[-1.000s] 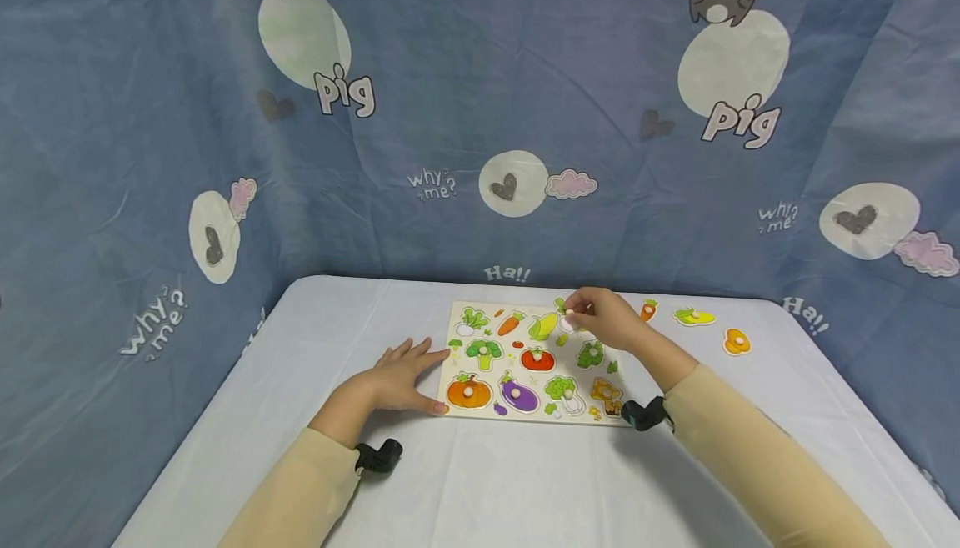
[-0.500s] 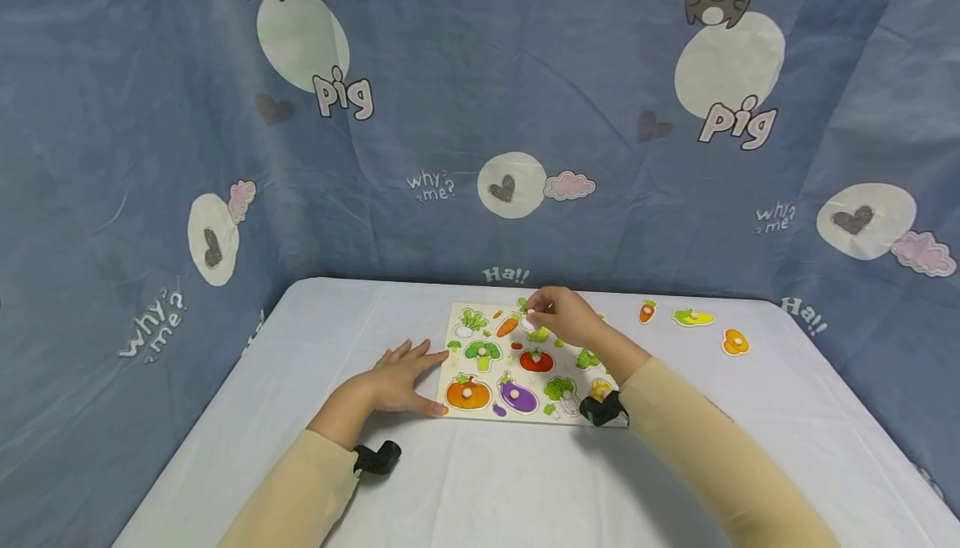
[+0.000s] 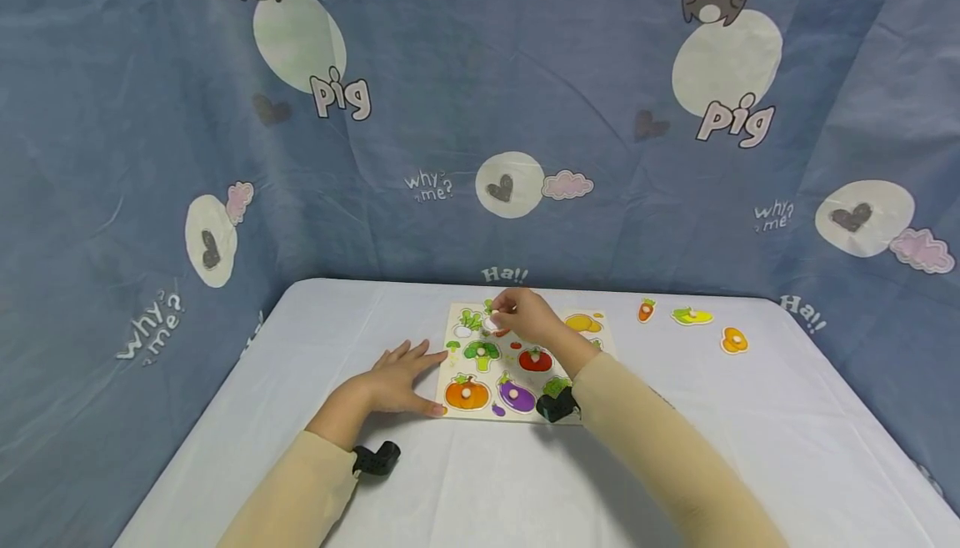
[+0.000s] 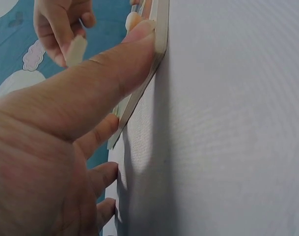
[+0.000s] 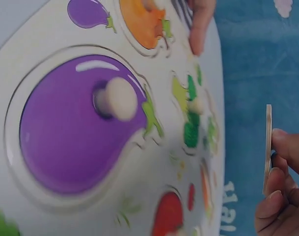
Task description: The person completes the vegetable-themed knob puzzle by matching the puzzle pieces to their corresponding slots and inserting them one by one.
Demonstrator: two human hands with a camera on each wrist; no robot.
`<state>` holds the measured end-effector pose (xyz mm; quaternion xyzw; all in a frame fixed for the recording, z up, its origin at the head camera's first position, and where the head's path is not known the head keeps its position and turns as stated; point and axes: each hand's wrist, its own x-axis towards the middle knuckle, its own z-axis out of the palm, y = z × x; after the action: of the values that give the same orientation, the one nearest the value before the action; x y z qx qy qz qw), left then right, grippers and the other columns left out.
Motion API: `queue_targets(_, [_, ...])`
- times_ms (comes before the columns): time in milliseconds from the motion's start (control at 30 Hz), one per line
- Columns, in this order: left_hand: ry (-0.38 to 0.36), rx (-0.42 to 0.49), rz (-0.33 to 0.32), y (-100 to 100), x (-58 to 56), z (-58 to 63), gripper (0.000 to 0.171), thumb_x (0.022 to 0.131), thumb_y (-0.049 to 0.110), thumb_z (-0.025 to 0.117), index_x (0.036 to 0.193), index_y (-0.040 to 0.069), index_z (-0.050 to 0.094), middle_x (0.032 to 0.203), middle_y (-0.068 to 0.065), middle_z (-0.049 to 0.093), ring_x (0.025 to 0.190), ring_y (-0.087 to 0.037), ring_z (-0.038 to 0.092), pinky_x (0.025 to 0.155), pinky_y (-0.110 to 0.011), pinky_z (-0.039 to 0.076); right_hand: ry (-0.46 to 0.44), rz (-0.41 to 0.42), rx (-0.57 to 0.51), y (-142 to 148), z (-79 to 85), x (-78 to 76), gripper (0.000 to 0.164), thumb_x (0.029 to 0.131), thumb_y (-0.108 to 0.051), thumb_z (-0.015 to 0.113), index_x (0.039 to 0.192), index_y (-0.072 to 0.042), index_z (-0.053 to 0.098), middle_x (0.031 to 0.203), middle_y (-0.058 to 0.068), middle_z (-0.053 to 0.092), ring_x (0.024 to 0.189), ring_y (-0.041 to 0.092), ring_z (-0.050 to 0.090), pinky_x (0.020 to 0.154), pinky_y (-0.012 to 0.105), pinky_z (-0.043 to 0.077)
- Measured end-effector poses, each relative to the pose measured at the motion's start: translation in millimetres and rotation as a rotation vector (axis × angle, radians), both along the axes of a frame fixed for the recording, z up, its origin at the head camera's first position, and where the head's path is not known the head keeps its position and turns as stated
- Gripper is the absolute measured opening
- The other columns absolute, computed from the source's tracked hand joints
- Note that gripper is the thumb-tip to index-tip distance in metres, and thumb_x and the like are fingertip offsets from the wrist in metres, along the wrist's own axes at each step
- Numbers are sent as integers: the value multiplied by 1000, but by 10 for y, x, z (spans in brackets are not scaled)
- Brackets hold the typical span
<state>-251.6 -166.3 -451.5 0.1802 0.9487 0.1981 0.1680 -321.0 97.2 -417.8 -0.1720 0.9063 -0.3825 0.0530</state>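
A pale puzzle board (image 3: pixel 450 371) printed with vegetables lies on the table; several knobbed pieces sit in it. My right hand (image 3: pixel 528 317) is over its far left part, pinching a white radish puzzle piece (image 3: pixel 490 324) with green leaves. In the right wrist view that puzzle piece (image 5: pixel 267 147) is seen edge-on, off the board; fingers hide its knob. With fingers spread, my left hand (image 3: pixel 393 381) rests at the board's left edge. In the left wrist view, the left thumb (image 4: pixel 115 69) lies on the board's near corner.
Right of the board lie a loose carrot piece (image 3: pixel 647 310), a yellow-and-green piece (image 3: pixel 692 317) and an orange piece (image 3: pixel 734 340). Behind the white-covered table (image 3: pixel 465 481) hangs a blue patterned cloth (image 3: pixel 420 231). An eggplant piece (image 3: pixel 517 394) sits near the board's front edge.
The right hand has moved left across the far part of the board, carrying the radish puzzle piece. My left hand has stayed at the left edge.
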Motion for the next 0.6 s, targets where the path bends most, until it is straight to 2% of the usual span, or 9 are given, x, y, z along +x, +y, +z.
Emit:
queue_targets(167, [3, -6, 1, -8, -4, 14, 99, 74, 57, 82, 156, 22, 39, 165, -17, 20, 151, -44, 9, 120, -62, 6, -23, -6, -9, -152, -82, -56, 13, 98, -16, 66, 108, -7, 67, 90, 3, 64, 76, 23, 66, 60, 27, 50])
queue_targets(400, [6, 1, 0, -10, -10, -5, 99, 74, 57, 82, 155, 21, 39, 165, -17, 20, 151, -44, 9, 120, -62, 5, -16, -65, 31, -342, -169, -150, 12, 97, -19, 68, 106, -9, 69, 90, 3, 62, 76, 18, 55, 66, 26, 50])
queue_targets(600, [14, 1, -10, -14, -25, -40, 100, 74, 59, 81, 156, 22, 38, 165, -18, 19, 151, -45, 8, 120, -62, 5, -51, -116, -11, -414, -245, -193, 10, 97, -18, 68, 103, -9, 68, 88, 3, 61, 77, 18, 53, 66, 26, 47])
